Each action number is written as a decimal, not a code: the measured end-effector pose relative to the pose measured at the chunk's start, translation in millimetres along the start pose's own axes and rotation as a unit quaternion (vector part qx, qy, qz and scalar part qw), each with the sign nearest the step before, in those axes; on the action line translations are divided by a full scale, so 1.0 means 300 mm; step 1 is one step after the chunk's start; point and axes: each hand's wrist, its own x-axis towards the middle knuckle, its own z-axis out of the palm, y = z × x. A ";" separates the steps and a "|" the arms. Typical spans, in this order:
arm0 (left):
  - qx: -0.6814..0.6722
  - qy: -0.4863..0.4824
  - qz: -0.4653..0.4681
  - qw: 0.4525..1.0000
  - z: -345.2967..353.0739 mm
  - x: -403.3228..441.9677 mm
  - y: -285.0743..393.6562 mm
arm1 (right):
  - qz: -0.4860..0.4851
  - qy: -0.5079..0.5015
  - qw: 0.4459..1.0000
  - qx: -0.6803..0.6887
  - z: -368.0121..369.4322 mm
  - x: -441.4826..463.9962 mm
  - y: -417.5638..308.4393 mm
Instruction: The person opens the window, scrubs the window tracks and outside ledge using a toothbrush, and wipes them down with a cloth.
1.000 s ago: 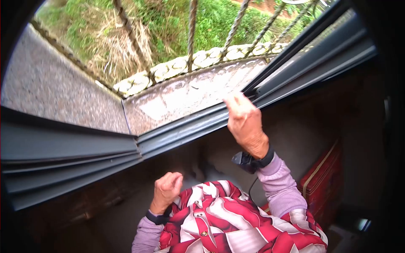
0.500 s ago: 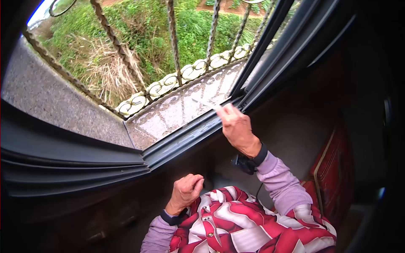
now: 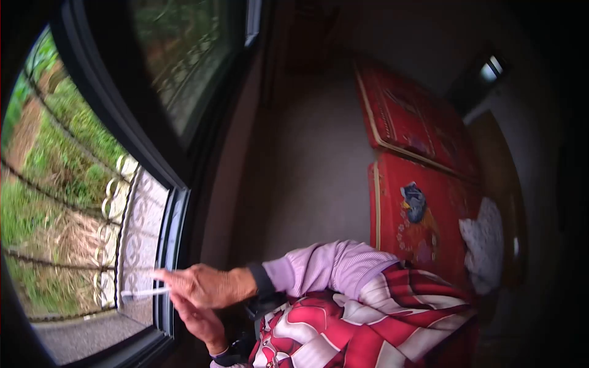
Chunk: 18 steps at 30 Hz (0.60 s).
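Note:
My right hand (image 3: 211, 286) is closed around a thin white stick (image 3: 146, 294) with a slightly wider far end, which points left over the window sill. Its exact kind is blurred. Just below and partly behind it is my left hand (image 3: 202, 322), its fingers stretched up toward the stick. Whether they touch the stick is hidden. Both hands are by the dark window frame (image 3: 175, 245), at the inner edge of the open window.
Outside stand twisted metal bars (image 3: 67, 208) above a pale stone ledge (image 3: 138, 239), with plants beyond. The glass pane (image 3: 184, 61) is above. On the right are a red bed-like surface (image 3: 399, 202), a dark blue item (image 3: 414, 202) and a whitish cloth (image 3: 481, 239).
The view has swung right, bringing the room and the red surface in. My left hand has risen from near my chest to beside my right hand, and its fist has loosened.

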 end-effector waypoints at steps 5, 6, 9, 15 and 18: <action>0.074 -0.153 -0.035 0.985 0.033 -0.003 -0.058 | -0.090 0.151 0.977 -0.119 0.014 -0.190 0.028; 0.131 -0.156 -0.035 0.978 0.064 -0.026 -0.085 | -0.013 0.072 0.990 -0.121 -0.016 -0.243 0.029; 0.117 -0.130 -0.114 0.978 0.191 -0.119 -0.170 | -0.031 0.148 0.978 -0.146 -0.156 -0.403 0.028; 0.169 -0.140 -0.141 0.965 0.203 -0.239 -0.341 | 0.310 0.356 0.857 -0.207 -0.602 -1.072 0.220; 0.223 -0.091 -0.176 0.955 0.243 -0.359 -0.442 | 0.497 0.429 0.720 -0.225 -0.742 -1.677 0.429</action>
